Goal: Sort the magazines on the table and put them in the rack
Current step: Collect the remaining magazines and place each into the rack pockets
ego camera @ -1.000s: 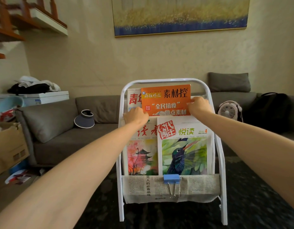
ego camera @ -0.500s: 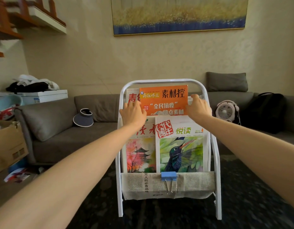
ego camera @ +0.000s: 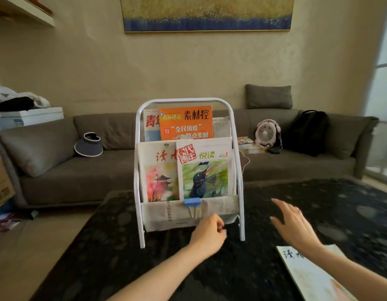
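A white metal rack (ego camera: 237, 170) stands on the dark table (ego camera: 231, 268). Its upper tier holds an orange magazine (ego camera: 186, 122) in front of a white and red one (ego camera: 151, 124). The lower tier holds a pagoda-cover magazine (ego camera: 159, 172) and a bird-cover magazine (ego camera: 205, 168). Newspaper (ego camera: 218, 208) with a blue clip (ego camera: 192, 202) hangs along the bottom. My left hand (ego camera: 209, 234) hovers low in front of the rack, fingers curled, holding nothing. My right hand (ego camera: 293, 224) is spread open above the table, right of the rack. One white magazine (ego camera: 312, 274) lies flat at the near right.
A grey sofa (ego camera: 64, 177) runs behind the table, with a visor cap (ego camera: 89, 144), a small fan (ego camera: 266, 133), a black bag (ego camera: 305, 131) and some booklets (ego camera: 249, 146) on it. A cardboard box (ego camera: 1, 183) sits at the far left.
Both hands have let go of the orange magazine in the upper tier and dropped down toward me. The view has tilted down, showing the magazine on the table.
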